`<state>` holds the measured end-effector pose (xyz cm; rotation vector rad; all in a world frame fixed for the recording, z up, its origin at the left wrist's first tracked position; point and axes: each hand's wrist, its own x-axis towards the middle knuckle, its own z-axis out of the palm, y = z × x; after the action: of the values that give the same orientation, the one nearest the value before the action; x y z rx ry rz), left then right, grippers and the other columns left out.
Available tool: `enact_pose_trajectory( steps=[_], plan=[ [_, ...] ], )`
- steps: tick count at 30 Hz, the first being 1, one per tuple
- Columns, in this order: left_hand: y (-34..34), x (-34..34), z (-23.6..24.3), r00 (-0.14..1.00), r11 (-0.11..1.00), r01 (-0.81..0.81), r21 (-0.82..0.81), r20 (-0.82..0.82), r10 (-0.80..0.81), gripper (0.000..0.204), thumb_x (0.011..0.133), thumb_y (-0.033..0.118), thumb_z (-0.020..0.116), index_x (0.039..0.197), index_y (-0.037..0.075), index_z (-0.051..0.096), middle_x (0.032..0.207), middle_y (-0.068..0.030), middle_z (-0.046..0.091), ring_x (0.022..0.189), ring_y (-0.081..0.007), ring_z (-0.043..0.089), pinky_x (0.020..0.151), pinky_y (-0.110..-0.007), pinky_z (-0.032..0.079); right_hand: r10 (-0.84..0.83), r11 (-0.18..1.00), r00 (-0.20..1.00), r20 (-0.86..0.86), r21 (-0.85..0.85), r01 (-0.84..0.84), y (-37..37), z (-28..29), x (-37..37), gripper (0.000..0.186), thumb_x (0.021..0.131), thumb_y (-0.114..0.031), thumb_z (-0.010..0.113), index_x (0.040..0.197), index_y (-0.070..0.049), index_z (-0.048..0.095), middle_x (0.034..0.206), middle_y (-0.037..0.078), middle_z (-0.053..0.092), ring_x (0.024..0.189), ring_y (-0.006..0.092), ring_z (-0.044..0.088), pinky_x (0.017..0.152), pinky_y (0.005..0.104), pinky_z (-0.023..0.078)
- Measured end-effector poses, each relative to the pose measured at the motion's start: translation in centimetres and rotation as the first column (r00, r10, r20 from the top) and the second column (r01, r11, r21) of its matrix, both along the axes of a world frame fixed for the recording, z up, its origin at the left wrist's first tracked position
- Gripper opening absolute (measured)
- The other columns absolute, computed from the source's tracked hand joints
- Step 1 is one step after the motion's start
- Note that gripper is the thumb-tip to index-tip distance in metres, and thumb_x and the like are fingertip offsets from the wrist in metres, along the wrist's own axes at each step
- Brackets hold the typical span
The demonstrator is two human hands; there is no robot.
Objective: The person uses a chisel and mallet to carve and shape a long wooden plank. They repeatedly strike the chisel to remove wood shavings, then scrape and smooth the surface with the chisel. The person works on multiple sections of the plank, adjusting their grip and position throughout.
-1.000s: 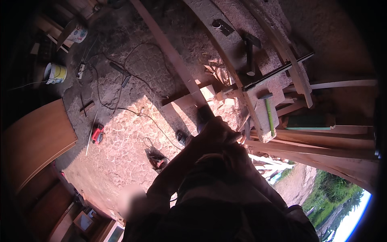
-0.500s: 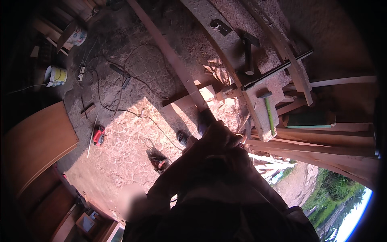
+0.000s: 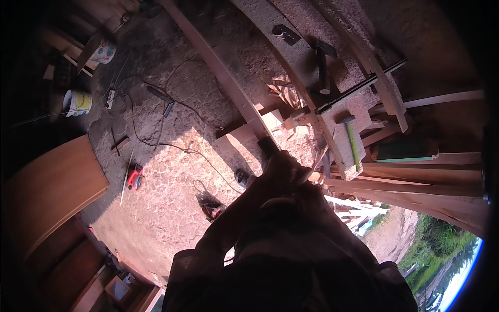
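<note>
My left hand [image 3: 270, 179] and my right hand [image 3: 304, 182] are pressed together in deep shadow at the near end of a long wooden plank [image 3: 218, 73], which runs away up and to the left over the stone floor. A short dark tool end [image 3: 267, 144] sticks out just above my fingers, lying against the plank. My left hand looks closed around it. The shadow hides my right hand's grip. Small cut wood blocks [image 3: 273, 120] lie beside the plank.
A green-handled hammer [image 3: 351, 140] and a dark metal bar [image 3: 358, 88] lie on the dusty workbench [image 3: 291, 57]. Planks [image 3: 416, 182] are stacked at right. On the floor are a red power tool [image 3: 135, 177], a cable [image 3: 156, 130], a bucket [image 3: 78, 101] and a wooden panel [image 3: 52, 187].
My hands stay together at the plank; they have shifted only very slightly. Nothing else has moved.
</note>
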<state>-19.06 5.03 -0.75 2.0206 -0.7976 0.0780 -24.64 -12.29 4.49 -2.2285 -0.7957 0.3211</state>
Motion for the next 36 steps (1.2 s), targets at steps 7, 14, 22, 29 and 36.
enact_pose_trajectory(
  steps=[7, 14, 22, 29, 36],
  plan=[
    [-0.4, -0.3, -0.5, 0.994, 0.998, 0.011, -0.061, -0.107, -0.018, 0.035, 0.086, 0.022, 0.069, 0.055, 0.012, 0.059, 0.055, -0.0093, 0.058, 0.053, -0.0336, 0.056, 0.063, -0.044, 0.044, 0.001, 0.998, 1.000, -0.023, 0.056, 0.000, -0.2, 0.3, -0.4, 0.017, 0.084, 0.005, 0.063, 0.101, 0.001, 0.063, 0.088, 0.022, 0.062, 0.077, 0.0425, 0.063, 0.065, 0.0480, 0.051],
    [-0.1, 0.1, -0.7, 0.990, 0.984, 0.137, 0.110, -0.059, -0.131, 0.034, 0.088, 0.018, 0.066, 0.057, 0.012, 0.055, 0.058, -0.0091, 0.060, 0.053, -0.0311, 0.058, 0.062, -0.043, 0.043, -0.040, 0.999, 0.997, -0.070, 0.016, 0.041, -0.2, 0.2, -0.2, 0.024, 0.081, 0.006, 0.067, 0.104, 0.002, 0.063, 0.093, 0.022, 0.063, 0.081, 0.0426, 0.064, 0.069, 0.0493, 0.053],
    [0.2, 0.9, 0.1, 0.999, 0.996, -0.043, -0.083, -0.020, 0.041, 0.030, 0.086, 0.024, 0.067, 0.060, 0.011, 0.057, 0.051, -0.0127, 0.051, 0.049, -0.0361, 0.055, 0.056, -0.046, 0.042, -0.058, 0.984, 0.998, -0.040, 0.167, 0.064, 0.7, 0.3, 0.7, 0.021, 0.083, 0.007, 0.065, 0.103, 0.001, 0.061, 0.088, 0.020, 0.061, 0.077, 0.0397, 0.063, 0.064, 0.0467, 0.050],
    [1.3, 1.8, 0.2, 0.992, 1.000, 0.007, 0.007, -0.127, -0.006, 0.036, 0.086, 0.025, 0.065, 0.055, 0.012, 0.053, 0.052, -0.0104, 0.052, 0.051, -0.0352, 0.054, 0.061, -0.046, 0.042, -0.043, 0.986, 0.994, -0.097, 0.158, 0.058, 1.3, 0.2, 1.4, 0.024, 0.081, 0.008, 0.064, 0.103, 0.001, 0.062, 0.086, 0.021, 0.060, 0.074, 0.0393, 0.062, 0.061, 0.0458, 0.049],
    [-0.2, 0.1, -0.1, 0.998, 0.996, -0.049, -0.069, -0.045, 0.046, 0.038, 0.087, 0.018, 0.068, 0.053, 0.011, 0.053, 0.050, -0.0110, 0.051, 0.050, -0.0344, 0.054, 0.060, -0.046, 0.041, -0.100, 0.989, 0.975, -0.199, 0.092, 0.120, 0.5, 0.6, -0.1, 0.017, 0.086, 0.004, 0.059, 0.101, 0.001, 0.064, 0.087, 0.021, 0.062, 0.077, 0.0388, 0.065, 0.063, 0.0444, 0.052]
  ],
)
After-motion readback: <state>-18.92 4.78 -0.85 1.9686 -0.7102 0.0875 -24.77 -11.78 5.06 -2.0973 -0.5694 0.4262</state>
